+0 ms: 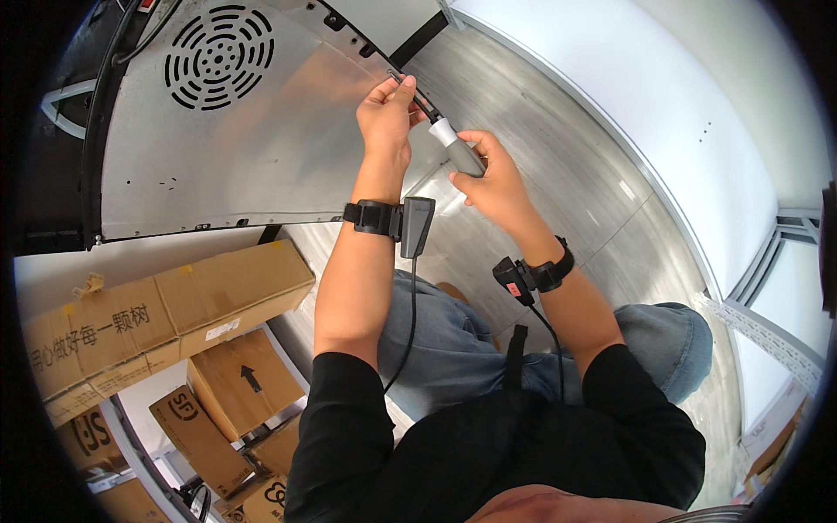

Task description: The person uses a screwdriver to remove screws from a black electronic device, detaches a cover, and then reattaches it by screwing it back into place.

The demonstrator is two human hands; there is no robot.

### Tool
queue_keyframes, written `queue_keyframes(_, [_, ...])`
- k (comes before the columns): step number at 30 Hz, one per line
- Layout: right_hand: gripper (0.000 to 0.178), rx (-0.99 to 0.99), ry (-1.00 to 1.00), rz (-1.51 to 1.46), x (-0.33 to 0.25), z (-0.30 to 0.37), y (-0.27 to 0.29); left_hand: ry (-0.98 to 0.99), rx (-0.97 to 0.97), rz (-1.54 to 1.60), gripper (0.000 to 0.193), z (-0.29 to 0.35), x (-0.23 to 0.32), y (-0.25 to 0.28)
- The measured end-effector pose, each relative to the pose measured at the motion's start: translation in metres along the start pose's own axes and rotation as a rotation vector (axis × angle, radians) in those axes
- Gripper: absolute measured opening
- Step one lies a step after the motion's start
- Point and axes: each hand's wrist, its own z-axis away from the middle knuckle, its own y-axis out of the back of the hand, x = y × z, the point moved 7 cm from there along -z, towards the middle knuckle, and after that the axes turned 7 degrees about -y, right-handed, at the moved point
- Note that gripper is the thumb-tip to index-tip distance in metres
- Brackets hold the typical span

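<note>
Across the far left of the scene, I look down on a broad silver metal panel [235, 166] with a round pattern of vent slots [220, 57] and small fittings along its edges. It stands over a pale grey, wood-look floor [558, 131] that catches streaks of light. A smooth white surface [671, 113] curves along the far right, bent by the wide lens, and a grey metal frame [780, 336] sits at the right side. Near left, a long cardboard box [170, 314] with dark printing lies above several smaller boxes, one marked with an arrow [250, 377]. The person I watch through has bent knees in blue jeans [445, 349], black short sleeves, and a black strapped device with a cable on each wrist.

Beside the panel's right edge, a screwdriver [460, 155] with a grey handle and white collar slants away, its shaft pointing far left. The right hand [501, 187] grasps the handle between thumb and fingers. Farther off and to the left, the left hand [384, 126] has thumb and fingers drawn together near the shaft's far end; I cannot tell what they pinch, or whether the tip touches the panel.
</note>
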Motion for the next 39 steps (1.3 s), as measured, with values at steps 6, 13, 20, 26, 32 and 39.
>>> queue_keyframes(6, [0.049, -0.263, -0.218, -0.413, 0.012, -0.004, 0.003, -0.004, -0.014, 0.025, 0.009, -0.006, 0.000, 0.001])
queue_keyframes(13, [0.041, -0.434, -0.315, -0.548, 0.017, -0.004, 0.001, 0.001, -0.006, 0.062, 0.007, -0.002, 0.003, -0.001])
queue_keyframes(20, [0.039, -0.162, -0.204, -0.257, 0.017, -0.007, 0.008, -0.039, 0.016, -0.071, 0.013, -0.004, 0.001, 0.000])
queue_keyframes(26, [0.044, -0.114, -0.081, -0.121, 0.008, -0.006, 0.009, -0.004, -0.008, -0.056, 0.005, -0.005, 0.001, 0.000])
queue_keyframes(32, [0.045, -0.410, -0.305, -0.567, 0.007, -0.001, 0.002, 0.037, -0.008, -0.012, 0.007, -0.005, 0.002, 0.000])
queue_keyframes(39, [0.045, -0.152, -0.087, -0.198, 0.011, -0.006, 0.006, 0.001, -0.009, -0.021, 0.011, -0.005, 0.002, -0.001])
